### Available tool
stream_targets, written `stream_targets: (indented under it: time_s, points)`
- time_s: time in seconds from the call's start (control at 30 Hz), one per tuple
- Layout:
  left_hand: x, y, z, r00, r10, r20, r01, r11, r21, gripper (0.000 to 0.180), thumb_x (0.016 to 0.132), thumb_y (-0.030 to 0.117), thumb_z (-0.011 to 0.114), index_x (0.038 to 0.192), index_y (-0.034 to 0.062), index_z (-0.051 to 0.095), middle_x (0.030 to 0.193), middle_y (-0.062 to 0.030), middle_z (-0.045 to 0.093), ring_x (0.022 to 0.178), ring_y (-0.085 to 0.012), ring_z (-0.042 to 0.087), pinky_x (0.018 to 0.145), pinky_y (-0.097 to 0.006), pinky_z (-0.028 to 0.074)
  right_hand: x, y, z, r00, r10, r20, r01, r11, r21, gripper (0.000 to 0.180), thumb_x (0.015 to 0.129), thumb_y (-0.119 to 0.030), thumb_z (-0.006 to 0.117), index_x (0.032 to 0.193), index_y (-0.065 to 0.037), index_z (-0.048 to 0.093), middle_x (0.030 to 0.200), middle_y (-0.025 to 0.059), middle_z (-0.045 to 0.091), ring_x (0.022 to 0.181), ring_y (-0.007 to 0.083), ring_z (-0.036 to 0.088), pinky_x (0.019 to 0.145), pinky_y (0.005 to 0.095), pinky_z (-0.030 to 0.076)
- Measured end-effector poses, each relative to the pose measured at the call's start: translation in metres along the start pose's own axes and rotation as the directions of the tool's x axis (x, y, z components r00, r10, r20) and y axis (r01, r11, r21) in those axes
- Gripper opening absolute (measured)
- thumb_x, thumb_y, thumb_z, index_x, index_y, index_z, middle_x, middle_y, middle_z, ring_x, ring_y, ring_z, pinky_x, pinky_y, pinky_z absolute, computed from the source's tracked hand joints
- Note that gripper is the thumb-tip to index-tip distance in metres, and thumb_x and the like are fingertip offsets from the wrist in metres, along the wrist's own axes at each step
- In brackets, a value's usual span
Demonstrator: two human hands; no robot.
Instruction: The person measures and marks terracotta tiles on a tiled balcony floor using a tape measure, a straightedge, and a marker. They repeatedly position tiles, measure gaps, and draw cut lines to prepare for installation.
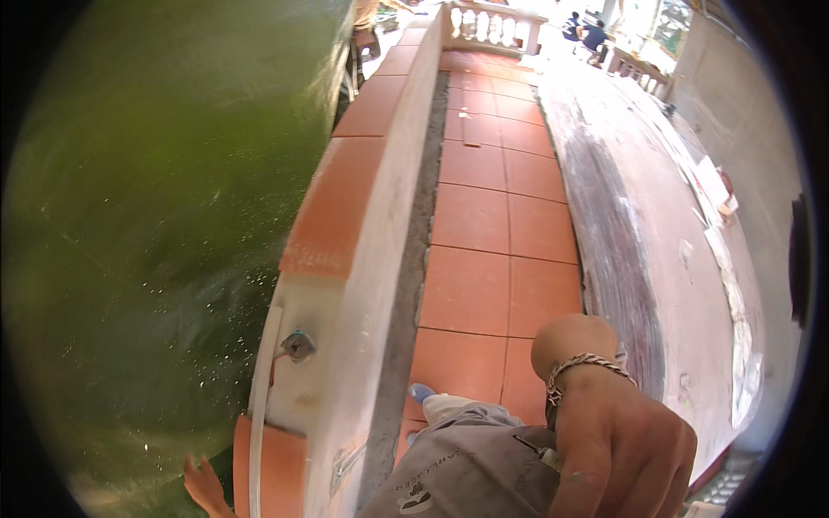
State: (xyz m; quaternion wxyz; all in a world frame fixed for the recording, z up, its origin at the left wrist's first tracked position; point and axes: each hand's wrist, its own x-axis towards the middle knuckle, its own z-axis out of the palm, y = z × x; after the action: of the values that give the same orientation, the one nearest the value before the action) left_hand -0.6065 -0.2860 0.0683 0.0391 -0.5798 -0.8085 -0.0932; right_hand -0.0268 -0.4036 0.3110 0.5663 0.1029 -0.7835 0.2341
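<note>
My right hand [626, 449] is close in front of me at the lower right, its back turned up and its fingers curled. A chain bracelet [589, 367] circles that wrist. Beside the curled fingers, a slim tool with a thin dark tip and pale collar [548, 457] sticks out; its rest is hidden by the hand. My left hand [205, 488] shows at the lower left, fingers apart and holding nothing visible, by the wall's outer edge. Between two orange cap tiles on the low wall, a round grey fitting [298, 346] sits in a bare gap.
Green water [173, 216] lies left of the wall [380, 233]. An orange tiled walkway [471, 216] runs ahead to a white balustrade [488, 28]. On the right is a pale slab with dark streaks [622, 250]. People [594, 39] are in the far background.
</note>
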Motion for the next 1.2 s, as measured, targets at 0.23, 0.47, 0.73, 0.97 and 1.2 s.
stream_targets:
  time_s: [0.23,0.47,0.73,0.97,1.2]
  points:
    - [0.012,0.279,0.02,0.833,0.553,0.023,-0.438,0.684,-0.583,0.04,0.091,0.013,0.063,0.124,-0.0102,0.062,0.135,-0.026,0.059,0.127,-0.034,0.058,0.105,-0.038,0.046,-0.031,-0.041,-0.032,0.999,-0.017,-0.049,0.006,0.974,-0.227,0.034,0.093,0.007,0.045,0.067,-0.01,0.056,0.069,0.0065,0.06,0.065,0.0157,0.063,0.099,0.0379,0.053]
    - [-0.01,0.492,0.086,0.627,0.778,0.043,-0.386,0.359,-0.85,0.041,0.091,0.017,0.067,0.124,-0.008,0.063,0.134,-0.0259,0.06,0.126,-0.0329,0.059,0.099,-0.036,0.051,-0.077,-0.102,-0.129,0.996,0.077,0.041,-0.055,0.918,-0.393,0.026,0.092,0.001,0.056,0.069,-0.01,0.058,0.071,0.0061,0.062,0.067,0.0138,0.063,0.092,0.0371,0.055]
    - [0.014,0.664,0.103,0.515,0.852,0.09,-0.429,0.347,-0.834,0.04,0.091,0.019,0.069,0.121,-0.0064,0.065,0.13,-0.0242,0.063,0.118,-0.0296,0.064,0.091,-0.033,0.055,-0.149,-0.105,-0.237,0.842,0.07,-0.535,-0.47,0.584,-0.662,0.036,0.096,-0.029,0.063,0.065,-0.012,0.056,0.065,0.003,0.064,0.056,0.0193,0.063,0.071,0.0418,0.051]
    - [0.083,0.848,0.15,0.564,0.819,0.104,-0.198,0.257,-0.946,0.041,0.093,0.023,0.068,0.122,-0.0051,0.066,0.117,-0.0147,0.071,0.11,-0.0181,0.066,0.092,-0.03,0.053,-0.301,-0.049,-0.418,0.492,0.296,-0.818,-0.769,-0.292,-0.569,0.025,0.094,-0.02,0.057,0.074,-0.006,0.054,0.07,0.0121,0.056,0.065,0.0327,0.059,0.061,0.0406,0.049]
    - [0.179,1.059,0.186,0.569,0.745,0.348,0.444,0.078,-0.893,0.043,0.097,0.032,0.064,0.129,0.003,0.061,0.119,-0.0076,0.069,0.107,-0.0187,0.066,0.087,-0.033,0.053,-0.501,-0.048,-0.528,-0.323,0.216,-0.921,-0.633,-0.773,0.041,0.031,0.096,-0.03,0.061,0.085,-0.001,0.06,0.081,0.0243,0.063,0.078,0.0454,0.061,0.068,0.0506,0.048]
